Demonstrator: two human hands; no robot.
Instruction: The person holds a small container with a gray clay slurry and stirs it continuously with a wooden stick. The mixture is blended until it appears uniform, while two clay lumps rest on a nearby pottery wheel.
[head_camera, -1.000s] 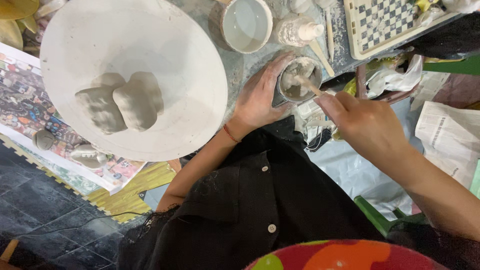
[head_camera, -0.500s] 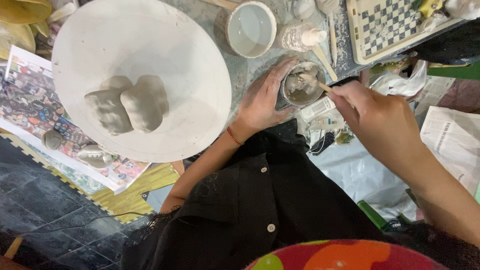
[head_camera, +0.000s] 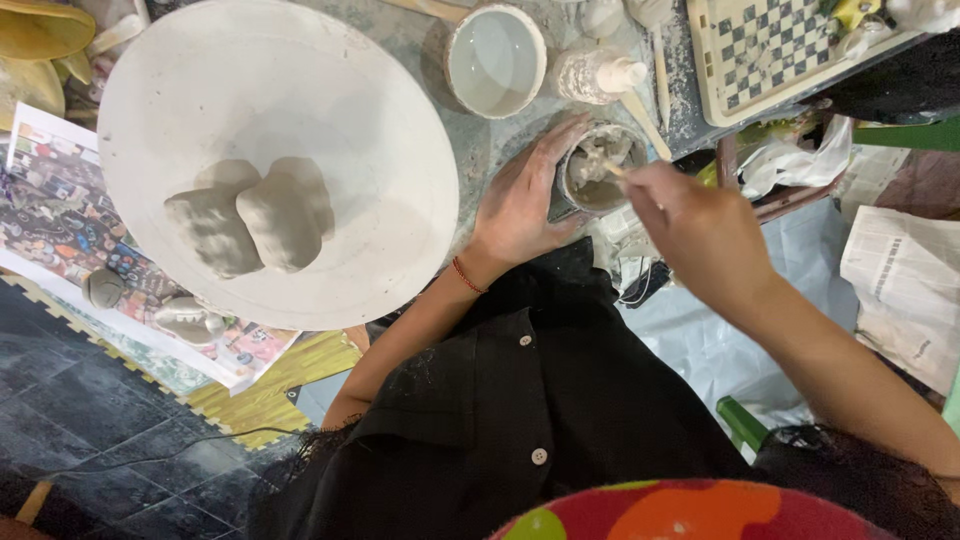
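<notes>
1. My left hand (head_camera: 520, 195) still cups the small cup (head_camera: 598, 170) near the tabletop's edge.
2. My right hand (head_camera: 700, 230) pinches a stick (head_camera: 612, 168), now dipped deeper into the cup's clay.

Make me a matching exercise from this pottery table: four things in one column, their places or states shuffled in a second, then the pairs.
1. clay lumps
2. left hand
3. right hand
4. white cup

a. holds a thin stick
b. lie on the round white board
c. stands beside the board, farther from the person
d. cups the small slip pot

Pairs: 1-b, 2-d, 3-a, 4-c
</notes>
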